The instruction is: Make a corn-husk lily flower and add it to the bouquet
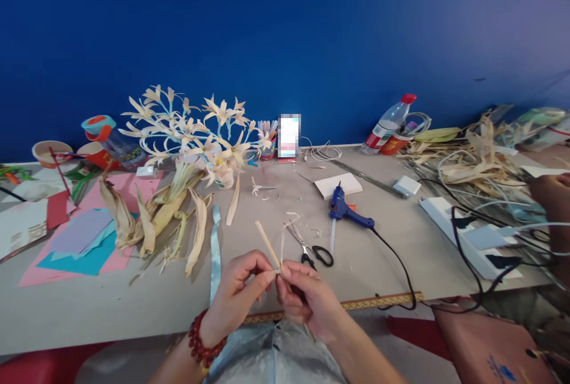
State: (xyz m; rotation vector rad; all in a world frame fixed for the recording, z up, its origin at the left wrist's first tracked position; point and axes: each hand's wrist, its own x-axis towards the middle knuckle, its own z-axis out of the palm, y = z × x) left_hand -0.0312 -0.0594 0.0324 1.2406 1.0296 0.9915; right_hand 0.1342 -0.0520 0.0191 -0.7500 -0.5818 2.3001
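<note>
Fingertips nearly meeting, my left hand (238,283) and my right hand (309,295) pinch a narrow cream strip (267,246) that looks like corn husk. The strip points up and away from my fingers. A thinner pale strip (282,243) rises beside it and bends over at the top; which hand grips it I cannot tell. Just beyond my right hand lie black-handled scissors (323,256), partly hidden. A light blue ribbon (215,241) lies left of my left hand. Farther right, a blue glue gun (345,209) rests by a white card (338,184).
Dried corn husks (167,212), coloured paper (80,235) and husk flowers (222,146) occupy the left. A phone (289,136) stands against the wall. To the right are a bottle (387,123), a power strip (458,241) with cables, and another person's hand (552,197).
</note>
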